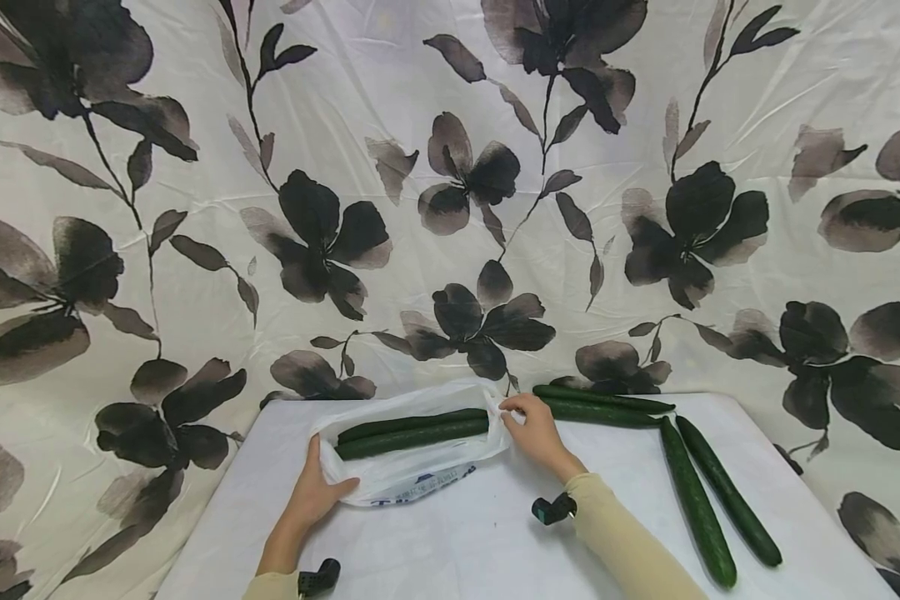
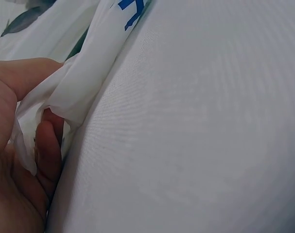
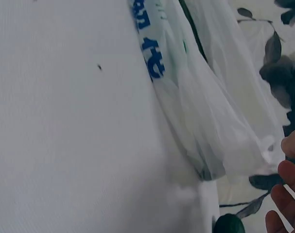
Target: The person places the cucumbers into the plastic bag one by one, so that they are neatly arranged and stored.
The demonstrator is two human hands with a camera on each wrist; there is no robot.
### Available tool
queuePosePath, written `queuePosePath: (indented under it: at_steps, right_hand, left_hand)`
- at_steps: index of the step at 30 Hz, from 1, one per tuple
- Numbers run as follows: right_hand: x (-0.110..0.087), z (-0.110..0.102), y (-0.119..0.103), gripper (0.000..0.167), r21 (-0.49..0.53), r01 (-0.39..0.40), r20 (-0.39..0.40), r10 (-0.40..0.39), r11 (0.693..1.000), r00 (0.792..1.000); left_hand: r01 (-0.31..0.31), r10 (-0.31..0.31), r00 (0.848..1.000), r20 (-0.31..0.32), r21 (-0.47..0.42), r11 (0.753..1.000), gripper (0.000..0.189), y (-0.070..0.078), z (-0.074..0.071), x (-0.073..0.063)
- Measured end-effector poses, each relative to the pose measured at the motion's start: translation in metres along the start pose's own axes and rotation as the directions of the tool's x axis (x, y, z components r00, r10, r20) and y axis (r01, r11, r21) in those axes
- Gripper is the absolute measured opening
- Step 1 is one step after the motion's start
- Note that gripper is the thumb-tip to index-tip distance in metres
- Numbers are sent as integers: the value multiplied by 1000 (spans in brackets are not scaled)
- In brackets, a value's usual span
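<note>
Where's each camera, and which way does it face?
Head: on the head, facing forward and down at the white bag; left grip, right grip, sleeves show.
Left wrist: worn there, facing bag and tabletop; thumb, fingers show.
Right wrist: worn there, facing bag and tabletop; fingers show.
Both wrist views share the bag's blue print.

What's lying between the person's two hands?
The head view shows a white plastic bag there, with two cucumbers side by side inside.
</note>
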State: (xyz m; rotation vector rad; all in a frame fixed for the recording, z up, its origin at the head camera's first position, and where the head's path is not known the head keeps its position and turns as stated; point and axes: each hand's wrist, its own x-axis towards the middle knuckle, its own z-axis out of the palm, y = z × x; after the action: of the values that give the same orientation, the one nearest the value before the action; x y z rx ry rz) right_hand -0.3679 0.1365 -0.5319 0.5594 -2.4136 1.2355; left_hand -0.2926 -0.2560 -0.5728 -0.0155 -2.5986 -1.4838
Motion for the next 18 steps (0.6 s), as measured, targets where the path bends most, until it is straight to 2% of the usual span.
queuePosePath:
  at_steps: [5,11,18]
  right_hand:
    - [2,-9,8,13,1,-35,-18,35,999,999]
    - [4,-22,25,16,-26,-93,8,93,995,996]
    - [3,-38,47,19,-50,-121,32,122,991,992]
  left_hand:
    - [9,-9,1000,6,-8,1000,113,-1,-1,0]
    - [17,-17,1000,5,0,1000,109,0,-1,0]
    - [30,-30,1000,-2,20,999,108,2,-1,-3]
